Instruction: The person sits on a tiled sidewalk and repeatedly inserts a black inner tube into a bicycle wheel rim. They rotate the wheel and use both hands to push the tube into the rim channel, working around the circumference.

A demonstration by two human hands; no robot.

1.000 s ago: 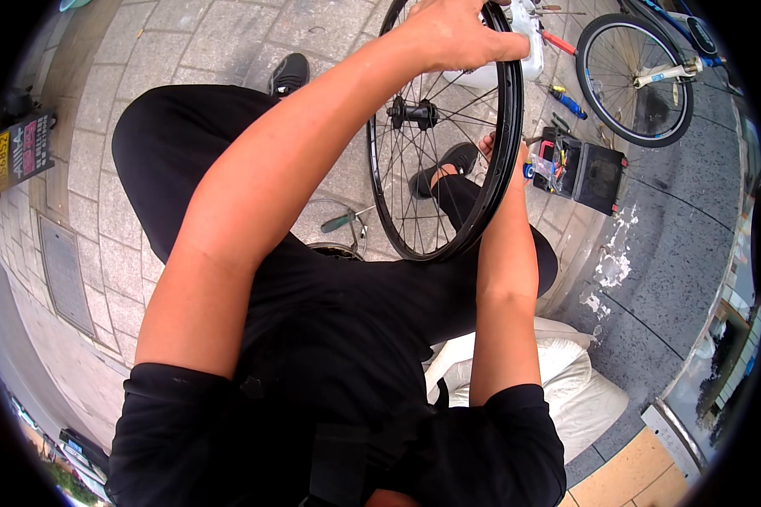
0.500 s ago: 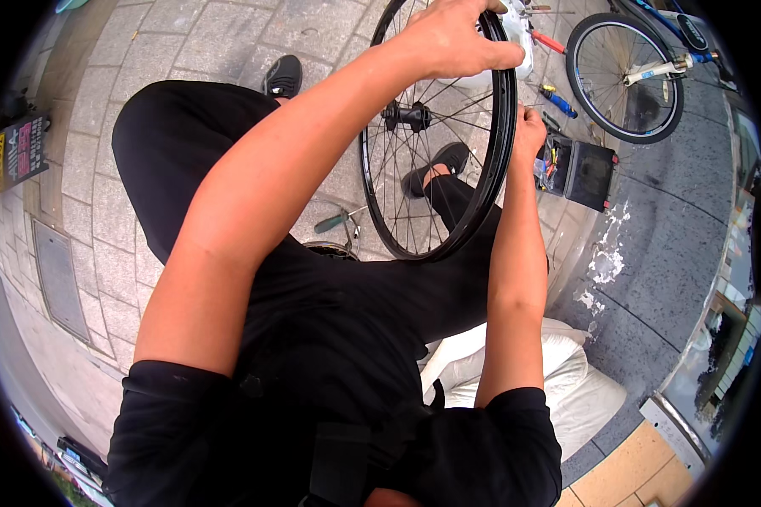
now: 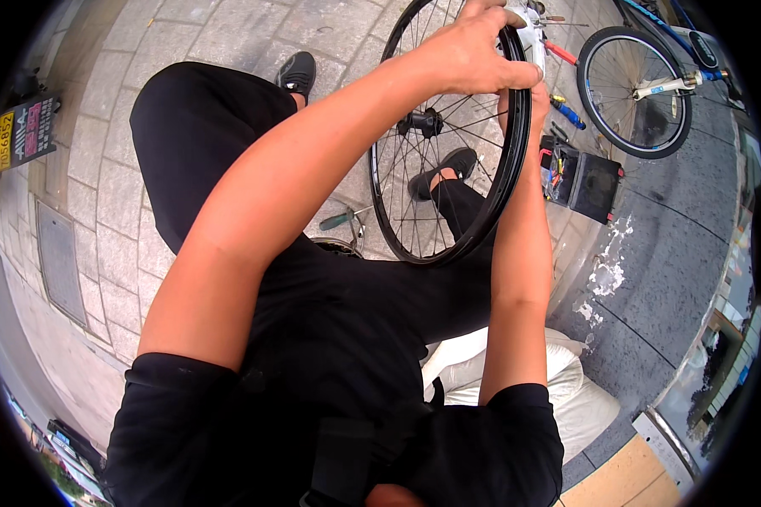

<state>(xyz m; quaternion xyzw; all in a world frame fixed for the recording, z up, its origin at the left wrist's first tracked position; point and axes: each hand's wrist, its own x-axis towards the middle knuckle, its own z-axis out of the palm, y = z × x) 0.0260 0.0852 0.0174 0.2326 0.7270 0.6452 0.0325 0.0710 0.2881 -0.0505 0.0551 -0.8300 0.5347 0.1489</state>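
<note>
A black bicycle wheel (image 3: pixel 448 253) stands upright between my legs, with thin spokes and a black hub (image 3: pixel 425 123). I see no tyre on its rim. My left hand (image 3: pixel 475 55) holds the upper right part of the rim, thumb and fingers reaching across it. Just below, my right hand (image 3: pixel 539 103) is closed round the same side of the rim. The rim and my left hand hide part of its fingers. On the paving by my thigh lies a green-handled screwdriver (image 3: pixel 336 220), next to another round part (image 3: pixel 338 246) partly covered by my leg.
An open black toolbox (image 3: pixel 599 188) with small tools lies at the right. Beyond it are a blue-and-yellow-handled tool (image 3: pixel 569 112), a red-handled tool (image 3: pixel 560 52) and a bicycle's tyred wheel (image 3: pixel 585 80). A pale sack (image 3: pixel 596 406) bulges beside my right elbow. A sign (image 3: pixel 27 131) stands far left.
My right hand has moved up along the rim, closer to my left hand. My left hand keeps its hold. The whole view has shifted slightly.
</note>
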